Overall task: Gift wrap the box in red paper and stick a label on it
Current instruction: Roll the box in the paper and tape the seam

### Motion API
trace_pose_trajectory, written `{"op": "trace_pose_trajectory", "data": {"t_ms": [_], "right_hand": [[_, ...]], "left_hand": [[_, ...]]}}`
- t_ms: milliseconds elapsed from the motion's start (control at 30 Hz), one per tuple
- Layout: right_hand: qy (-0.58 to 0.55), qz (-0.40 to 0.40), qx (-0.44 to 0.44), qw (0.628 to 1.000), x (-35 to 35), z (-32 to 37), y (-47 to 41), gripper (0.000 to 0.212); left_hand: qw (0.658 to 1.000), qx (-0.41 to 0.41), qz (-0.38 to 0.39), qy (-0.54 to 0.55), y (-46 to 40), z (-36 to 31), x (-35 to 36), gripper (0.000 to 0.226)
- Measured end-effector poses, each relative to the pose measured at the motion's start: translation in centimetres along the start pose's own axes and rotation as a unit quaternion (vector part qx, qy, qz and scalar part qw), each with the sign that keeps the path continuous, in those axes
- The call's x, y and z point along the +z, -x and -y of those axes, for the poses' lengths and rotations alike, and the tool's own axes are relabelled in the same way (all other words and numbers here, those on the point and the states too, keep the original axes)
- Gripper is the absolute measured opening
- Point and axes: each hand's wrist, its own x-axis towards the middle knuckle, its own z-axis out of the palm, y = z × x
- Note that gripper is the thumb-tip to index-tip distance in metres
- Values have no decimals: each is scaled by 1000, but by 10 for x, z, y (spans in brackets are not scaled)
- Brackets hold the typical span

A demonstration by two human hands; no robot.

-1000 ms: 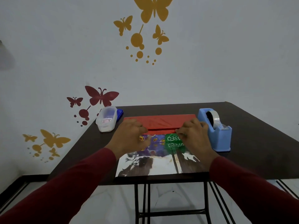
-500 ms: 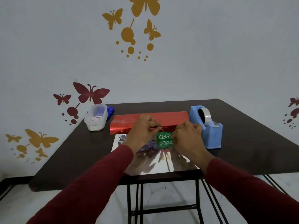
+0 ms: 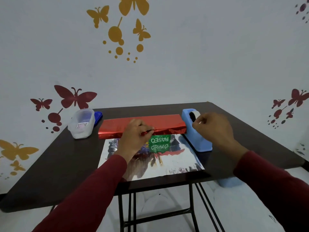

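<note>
since a moment ago, right hand (image 3: 212, 129) is leaving the box (image 3: 159, 139) for the tape dispenser (image 3: 197, 136), fingers curling at the tape; left hand (image 3: 135, 136) is pinching red paper (image 3: 142, 125) over the box mid-table (image 3: 58, 156).

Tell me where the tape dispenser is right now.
The blue tape dispenser stands on the table's right side, just right of the red paper, with the right hand at its roll.

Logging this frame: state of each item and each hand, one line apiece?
box: partly covered, green side exposed
red paper: folded over box, silver underside flat on table
tape dispenser: upright, roll loaded
plastic container: closed, lying flat
left hand: pinches paper edge
right hand: at tape roll, grip unclear
</note>
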Motion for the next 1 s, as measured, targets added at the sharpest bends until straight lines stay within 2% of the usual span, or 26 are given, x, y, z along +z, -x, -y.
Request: {"op": "trace_pose_trajectory", "data": {"t_ms": [67,133,167,233,300,533,633,800,1000], "right_hand": [[30,28,74,996,-9,-11,-12,25],[-28,76,144,986,-14,-19,-21,31],[-93,109,184,972,-14,-21,-23,31],[-214,172,272,922,-16,-22,-24,30],[-270,213,317,884,-17,-22,-26,33],[-370,210,341,838,-13,-28,-39,24],[-426,189,324,823,-15,-27,-34,12],[-495,109,295,810,-11,-32,-10,25],[-509,68,287,808,-1,-40,8,25]], "left_hand": [[1000,-6,-1,-1,0,-1,0,16],[1000,-3,-1,-2,0,-2,-1,16],[1000,-1,-1,-2,0,-3,-1,16],[1000,-1,0,1,0,-4,-2,16],[1000,-3,2,1,1,-4,-3,16],[1000,0,4,2,1,-3,-2,16],[1000,0,4,4,1,-2,-2,16],[1000,1,6,1,0,-2,-2,15],[1000,-5,12,5,0,-3,-2,15]]}}
